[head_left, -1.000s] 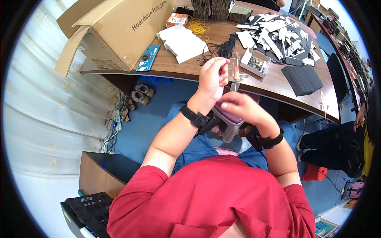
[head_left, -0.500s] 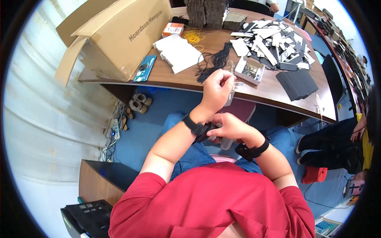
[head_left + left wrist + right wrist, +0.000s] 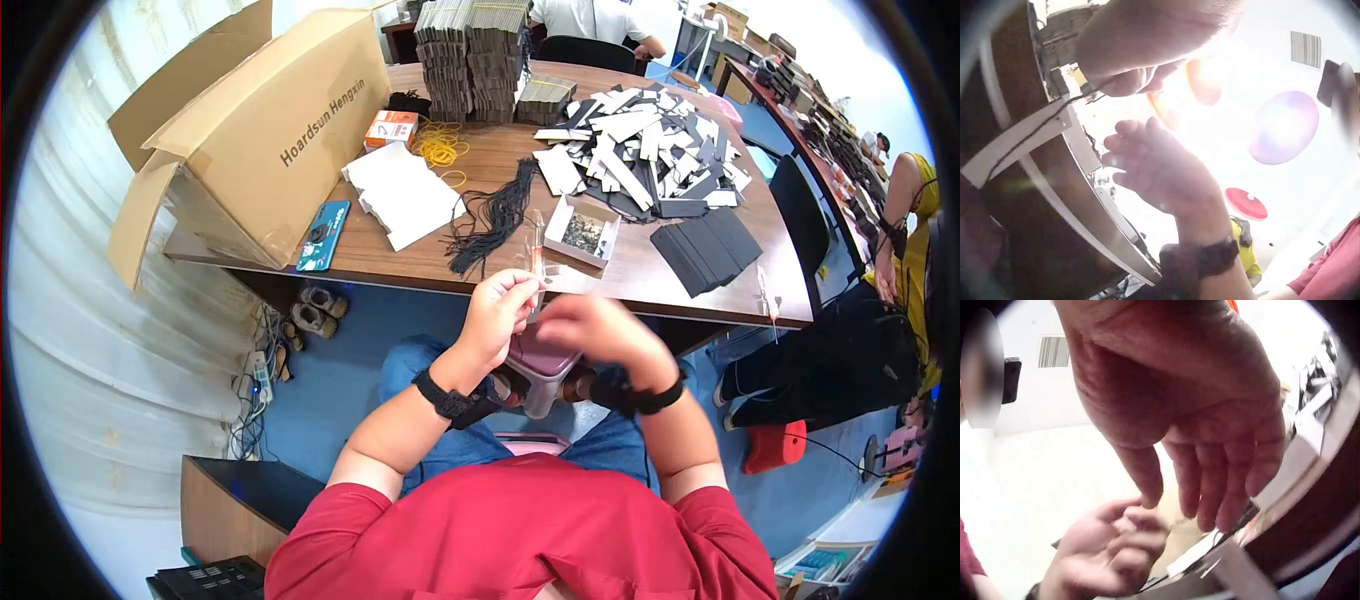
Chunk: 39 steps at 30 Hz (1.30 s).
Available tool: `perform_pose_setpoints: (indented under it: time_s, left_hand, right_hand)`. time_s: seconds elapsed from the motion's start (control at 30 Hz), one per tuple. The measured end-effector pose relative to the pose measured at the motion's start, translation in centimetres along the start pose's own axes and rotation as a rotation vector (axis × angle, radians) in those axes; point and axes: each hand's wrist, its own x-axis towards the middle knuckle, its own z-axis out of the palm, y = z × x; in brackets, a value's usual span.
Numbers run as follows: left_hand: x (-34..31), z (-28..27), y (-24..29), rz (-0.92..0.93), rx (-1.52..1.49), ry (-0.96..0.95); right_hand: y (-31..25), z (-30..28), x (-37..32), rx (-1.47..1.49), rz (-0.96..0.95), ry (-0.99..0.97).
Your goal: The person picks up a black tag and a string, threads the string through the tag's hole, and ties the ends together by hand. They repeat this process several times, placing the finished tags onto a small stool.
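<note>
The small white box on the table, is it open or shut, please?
Open: no lid covers the small white box, and dark pieces show inside.

Gaps in my feed

In the head view I get the right hand (image 3: 612,338) blurred, and pieces (image 3: 583,234) inside the white tray (image 3: 574,257) are too small to identify. The top edge crops the cardboard box (image 3: 300,145) and a person in white (image 3: 588,18). The left hand (image 3: 1147,44) hides the dark cord's (image 3: 1047,121) upper end.

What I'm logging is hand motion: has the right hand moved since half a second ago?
Yes; the right hand has moved forward, closer to the white box on the table.
</note>
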Motion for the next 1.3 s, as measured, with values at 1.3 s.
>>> perform_pose_setpoints:
  time_s: [1.3]
  left_hand:
    - [-2.9, -1.3, -4.4, -0.235, -0.046, -0.017]
  right_hand:
    - [9.4, -4.6, 6.7, -0.822, -0.003, 0.623]
